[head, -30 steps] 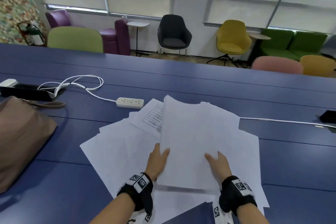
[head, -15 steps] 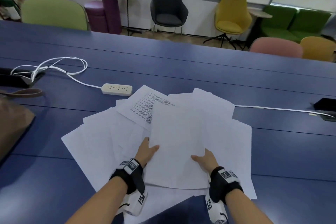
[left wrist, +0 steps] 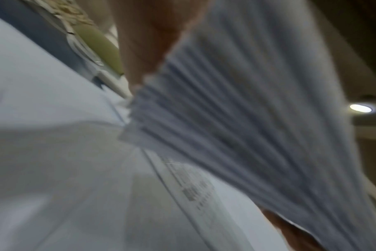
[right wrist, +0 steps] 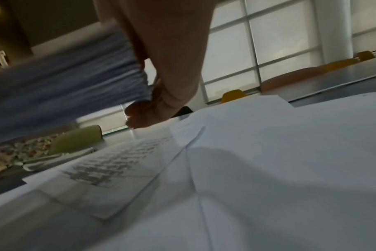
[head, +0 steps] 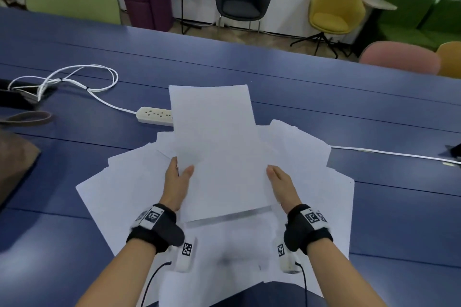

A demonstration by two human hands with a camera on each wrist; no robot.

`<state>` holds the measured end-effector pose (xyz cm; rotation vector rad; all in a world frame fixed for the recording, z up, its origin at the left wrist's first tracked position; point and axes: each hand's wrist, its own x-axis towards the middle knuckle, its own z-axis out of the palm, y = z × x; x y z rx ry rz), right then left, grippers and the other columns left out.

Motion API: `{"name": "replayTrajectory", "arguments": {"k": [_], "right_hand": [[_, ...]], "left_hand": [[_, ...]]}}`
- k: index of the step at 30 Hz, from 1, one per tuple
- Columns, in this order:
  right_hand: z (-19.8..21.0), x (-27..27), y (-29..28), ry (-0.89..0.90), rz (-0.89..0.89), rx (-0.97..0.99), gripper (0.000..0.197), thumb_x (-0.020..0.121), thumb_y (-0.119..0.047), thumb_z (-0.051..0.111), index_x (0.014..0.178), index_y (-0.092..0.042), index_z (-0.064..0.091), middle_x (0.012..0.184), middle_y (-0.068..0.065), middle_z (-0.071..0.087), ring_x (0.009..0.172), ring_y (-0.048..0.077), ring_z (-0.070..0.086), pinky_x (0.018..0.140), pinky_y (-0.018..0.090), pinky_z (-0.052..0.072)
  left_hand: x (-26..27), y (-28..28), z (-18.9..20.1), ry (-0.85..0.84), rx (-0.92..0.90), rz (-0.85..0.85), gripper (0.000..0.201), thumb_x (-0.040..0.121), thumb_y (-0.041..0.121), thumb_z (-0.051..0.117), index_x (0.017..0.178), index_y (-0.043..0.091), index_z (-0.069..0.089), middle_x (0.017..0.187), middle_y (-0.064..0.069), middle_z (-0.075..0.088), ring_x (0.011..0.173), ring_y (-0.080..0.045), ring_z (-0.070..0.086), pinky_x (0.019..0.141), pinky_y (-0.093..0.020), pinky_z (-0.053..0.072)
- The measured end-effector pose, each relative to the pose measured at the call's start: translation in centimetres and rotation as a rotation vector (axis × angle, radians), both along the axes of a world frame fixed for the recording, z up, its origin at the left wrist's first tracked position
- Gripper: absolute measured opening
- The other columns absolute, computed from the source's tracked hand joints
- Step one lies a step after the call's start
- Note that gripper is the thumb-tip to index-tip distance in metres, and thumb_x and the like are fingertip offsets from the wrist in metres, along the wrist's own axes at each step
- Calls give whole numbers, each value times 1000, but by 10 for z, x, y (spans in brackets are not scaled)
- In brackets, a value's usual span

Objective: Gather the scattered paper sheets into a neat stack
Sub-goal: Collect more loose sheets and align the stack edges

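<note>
- Head view, item held: bundle of sheets (head: 219,152), lifted clear of the blue table (head: 324,87) above the middle of the spread, far end tilted away from the person.
- Left hand (head: 175,182): grips the bundle's left edge, thumb on top, fingers hidden beneath.
- Right hand (head: 283,184): flat along the bundle's right edge; the right wrist view shows its fingers curled under the edge, so it holds too.
- Loose sheets (head: 129,182): fanned over the table beneath and to both sides of the bundle, overlapping at varied angles; not yet gathered.
- Printed sheet (right wrist: 118,168): lies among the loose ones under the bundle; rows of text show, too blurred to read.
- Risk, fanning: the left wrist view shows the bundle's edges stepped rather than flush; with a grip only at the near end, I judge inner sheets could slip out.
- Risk, sag: the far end is unsupported and may droop or curl.
- Risk, spread: setting the bundle down could push loose sheets toward the near table edge or against the power strip (head: 154,115), which its far-left corner overlaps in view.
- Writing, other: square black-and-white coded tags on both wrist bands (head: 153,217); no brand or legible word anywhere.
</note>
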<state>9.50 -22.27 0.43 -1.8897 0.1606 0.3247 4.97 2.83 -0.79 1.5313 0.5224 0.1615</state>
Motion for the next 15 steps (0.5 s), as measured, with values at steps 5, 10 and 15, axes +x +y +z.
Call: {"name": "replayTrajectory", "arguments": {"k": [5,10,15], "right_hand": [[-33,10,5,-5,270,-370,32,99,-12,36,124,-7,57,137,8,50,128,22,43,106,24,26],[-59,19,7,-86,283,-580,33,96,-11,40,126,-12,55,149,9,32,137,26,27,112,38,25],[-54,29,22,-51,-145,-392,35,93,-11,48,128,-5,49,143,19,33,133,32,32,110,36,29]], "left_hand": [[6,16,-39,189,29,104,34,92,1,49,126,0,45,126,-16,54,116,-31,53,93,-35,43],[10,15,-47,212,41,134,33,93,2,47,126,0,45,126,-16,54,113,-28,53,98,-38,42],[17,0,-48,261,15,239,30,92,7,48,122,2,48,120,-12,57,109,-27,55,98,-37,43]]}}
